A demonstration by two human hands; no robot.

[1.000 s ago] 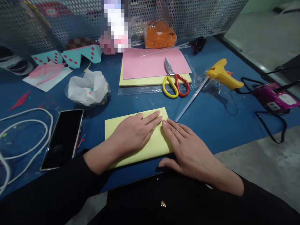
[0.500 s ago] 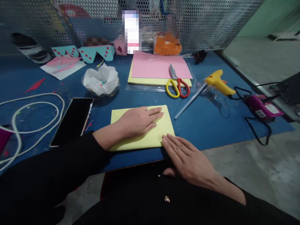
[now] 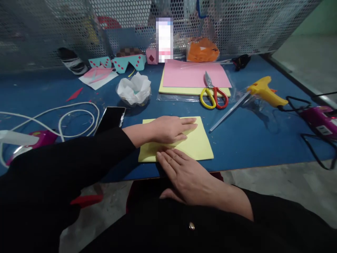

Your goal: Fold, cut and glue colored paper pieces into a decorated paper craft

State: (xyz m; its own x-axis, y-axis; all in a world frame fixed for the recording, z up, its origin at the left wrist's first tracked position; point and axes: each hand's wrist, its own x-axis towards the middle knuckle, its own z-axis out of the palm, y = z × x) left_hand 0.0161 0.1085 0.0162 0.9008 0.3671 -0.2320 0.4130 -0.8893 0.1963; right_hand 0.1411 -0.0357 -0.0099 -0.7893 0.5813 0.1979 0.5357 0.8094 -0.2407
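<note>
A yellow paper lies on the blue table near its front edge, with a straight edge toward me. My left hand rests flat on its upper middle, fingers stretched to the right. Lower down, my right hand lies with its fingertips on the paper's front edge, left of its middle, fingers extended and thumb apart. Scissors with one yellow and one red handle rest behind the paper, partly on a stack of pink and yellow sheets.
A yellow glue gun with a long glue stick lies at the right, near a purple power strip. At the left are a phone, a white cable and a paper-lined bowl. An orange packet stands behind.
My right hand has slid left along the paper's front edge, from its right corner to left of the middle. My left hand stays on the paper. The view has shifted, moving the table items rightward.
</note>
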